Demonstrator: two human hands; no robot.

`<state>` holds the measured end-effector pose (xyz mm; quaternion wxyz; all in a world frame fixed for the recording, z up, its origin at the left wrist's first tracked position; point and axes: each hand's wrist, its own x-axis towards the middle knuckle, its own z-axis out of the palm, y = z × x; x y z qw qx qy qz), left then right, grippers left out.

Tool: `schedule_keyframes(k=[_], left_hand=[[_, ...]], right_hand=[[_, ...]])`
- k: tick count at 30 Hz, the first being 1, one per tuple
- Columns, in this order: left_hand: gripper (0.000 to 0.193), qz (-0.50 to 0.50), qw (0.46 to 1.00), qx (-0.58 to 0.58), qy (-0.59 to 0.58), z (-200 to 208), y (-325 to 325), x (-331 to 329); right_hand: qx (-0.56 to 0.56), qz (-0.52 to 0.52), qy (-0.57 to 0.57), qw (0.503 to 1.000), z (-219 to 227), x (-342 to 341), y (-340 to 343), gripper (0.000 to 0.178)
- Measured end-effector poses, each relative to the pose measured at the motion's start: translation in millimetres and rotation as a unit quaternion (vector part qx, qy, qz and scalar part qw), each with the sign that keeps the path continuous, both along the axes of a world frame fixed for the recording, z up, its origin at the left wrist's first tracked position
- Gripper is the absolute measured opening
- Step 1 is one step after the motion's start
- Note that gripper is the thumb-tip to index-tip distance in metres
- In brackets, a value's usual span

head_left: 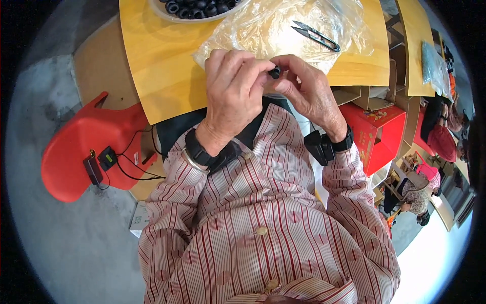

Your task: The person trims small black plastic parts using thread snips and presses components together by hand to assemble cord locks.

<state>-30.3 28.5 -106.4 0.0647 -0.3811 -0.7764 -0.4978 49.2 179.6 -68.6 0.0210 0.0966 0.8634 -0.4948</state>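
Just in front of my body, over the table's near edge, a small black ring-like part [275, 72] sits between my fingertips. My left hand [232, 87] is closed, its thumb and index finger pinching the part. From the other side, my right hand [306, 90] curls its index finger and thumb around the same piece. The fingers cover much of it, so its full shape is hidden. Beyond my hands lies a crumpled clear plastic bag [240, 33]. Black thread snips [316, 36] rest on that bag, blades pointing left.
A white tub [174, 20] of black ring-like parts [197, 8] stands at the far edge of view on the yellow table [162, 66]. To the left is a red chair [81, 152] with small black devices and cables. A red box [377, 134] stands right; other people sit beyond.
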Motion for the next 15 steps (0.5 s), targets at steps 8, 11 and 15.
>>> schedule_keyframes(k=[8,11,15], left_hand=[[0.028,-0.01,0.992,0.016,0.123,19,-17,-1],[0.027,-0.023,0.989,0.002,0.143,34,-26,0],[0.025,-0.059,0.997,0.017,0.048,32,-29,-4]], right_hand=[[-0.008,0.063,0.057,0.996,13,1,-11,0.035],[-0.007,0.089,0.115,0.989,12,1,-13,0.032],[0.024,0.11,0.148,0.983,11,1,-15,0.031]])
